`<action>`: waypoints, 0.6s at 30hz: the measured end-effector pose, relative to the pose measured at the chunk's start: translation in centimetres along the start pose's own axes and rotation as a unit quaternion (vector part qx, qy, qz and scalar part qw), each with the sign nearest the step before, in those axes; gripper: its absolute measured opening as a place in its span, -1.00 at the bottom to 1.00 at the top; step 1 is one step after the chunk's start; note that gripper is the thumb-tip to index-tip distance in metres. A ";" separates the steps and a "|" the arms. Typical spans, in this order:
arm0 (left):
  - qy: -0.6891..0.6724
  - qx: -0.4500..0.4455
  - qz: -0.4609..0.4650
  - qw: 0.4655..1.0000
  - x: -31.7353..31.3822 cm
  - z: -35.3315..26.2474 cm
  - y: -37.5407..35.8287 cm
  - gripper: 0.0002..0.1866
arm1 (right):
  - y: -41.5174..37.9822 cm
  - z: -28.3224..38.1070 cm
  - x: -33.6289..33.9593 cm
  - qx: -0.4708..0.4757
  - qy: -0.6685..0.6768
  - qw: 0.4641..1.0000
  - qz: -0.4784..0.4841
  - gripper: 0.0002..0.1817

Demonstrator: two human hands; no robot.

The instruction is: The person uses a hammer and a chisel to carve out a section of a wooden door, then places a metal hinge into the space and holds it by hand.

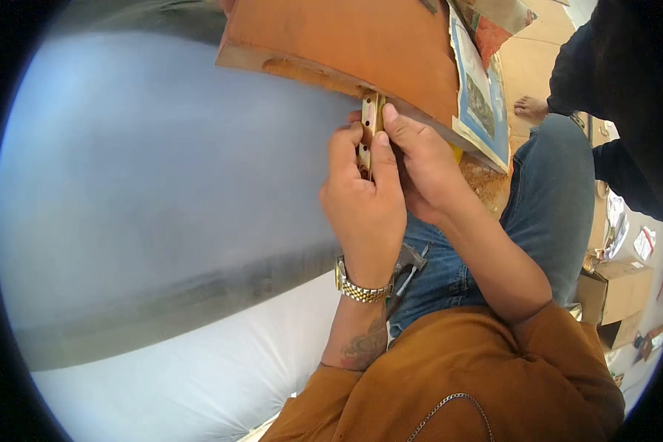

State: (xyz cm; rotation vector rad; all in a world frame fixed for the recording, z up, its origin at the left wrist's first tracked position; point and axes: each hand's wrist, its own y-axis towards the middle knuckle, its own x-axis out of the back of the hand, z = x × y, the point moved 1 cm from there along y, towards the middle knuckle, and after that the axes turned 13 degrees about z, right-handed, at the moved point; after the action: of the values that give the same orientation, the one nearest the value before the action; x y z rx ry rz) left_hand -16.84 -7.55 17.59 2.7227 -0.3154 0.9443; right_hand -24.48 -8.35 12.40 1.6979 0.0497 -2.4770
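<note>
A gold-coloured metal hinge [373,114] with dark screw holes stands against the edge of an orange-brown wooden board [346,44]. My left hand [365,195], with a watch [362,289] on its wrist, pinches the lower part of the hinge between thumb and fingers. The thumb of my right hand [429,162] presses on the hinge's right side, higher up; its other fingers are mostly hidden behind. The hinge's upper end meets a recess in the board's edge.
A large grey-blue surface [169,169] fills the left. A hammer-like tool [411,258] lies by my lap. Pictured sheets [482,88] lie along the board's right side. Another person's foot [530,108] and dark clothing are at upper right; cardboard boxes [619,291] stand lower right.
</note>
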 end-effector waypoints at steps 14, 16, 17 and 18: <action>0.081 0.011 -0.020 0.996 0.1 0.3 0.0 -0.82 | 0.2 0.1 0.1 -0.008 -0.061 0.998 -0.027 -0.50; 0.035 0.009 -0.027 0.999 0.1 0.6 -0.4 -0.82 | -0.2 -0.1 0.6 -0.017 -0.067 0.998 0.007 -0.46; 0.009 0.003 -0.025 1.000 0.2 0.7 -0.5 -0.82 | -0.2 0.0 0.3 -0.023 -0.082 0.996 0.007 -0.46; -0.005 0.005 -0.032 0.999 0.9 0.0 -0.5 -0.82 | -0.3 -0.1 -0.3 -0.017 -0.079 0.997 0.012 -0.45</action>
State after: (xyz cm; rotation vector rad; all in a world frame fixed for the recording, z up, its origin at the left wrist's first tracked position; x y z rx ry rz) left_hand -15.99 -7.23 18.04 2.7296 -0.2246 0.9192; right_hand -24.38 -8.02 12.60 1.4761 0.0541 -2.5688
